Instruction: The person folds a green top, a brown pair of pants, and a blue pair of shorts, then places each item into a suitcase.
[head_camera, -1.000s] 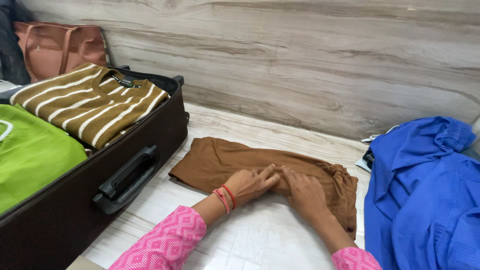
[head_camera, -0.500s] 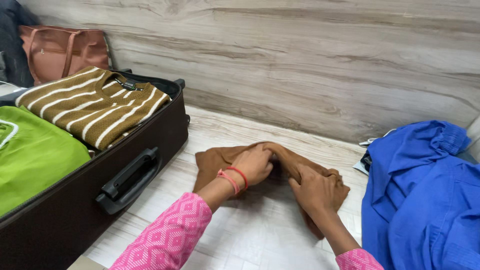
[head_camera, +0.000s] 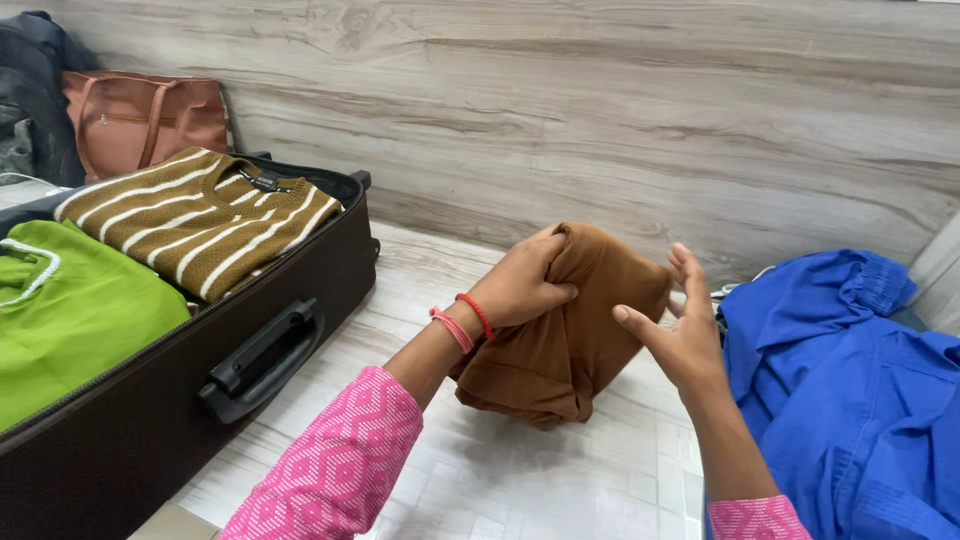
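— Over the pale floor beside the suitcase (head_camera: 170, 420), what do you have?

— From my remote seat I see the left hand (head_camera: 520, 285) closed on the top fold of the brown garment (head_camera: 560, 340), thumb and fingers pinching the cloth. A second ago that garment lay flat on the floor with both palms pressed on it; half a second ago it was being gathered into a bundle. Now it hangs lifted, only its lower fold touching or just above the floor, I cannot tell which.

— And the right hand (head_camera: 680, 330)?

— Open, fingers spread and gripping nothing, just beside the bundle's right edge. It was on the cloth earlier and has let go.

— What do you read from that?

— My judgement: the pressing and folding is finished and the bundle is now carried by one hand alone.

— What lies around it?

— Open dark suitcase to the left, with a brown striped sweater (head_camera: 200, 220) and a green garment (head_camera: 70, 310) packed in it. A tan handbag (head_camera: 140, 120) stands against the wall behind. A blue garment (head_camera: 850, 390) lies heaped on the right, near the open hand.
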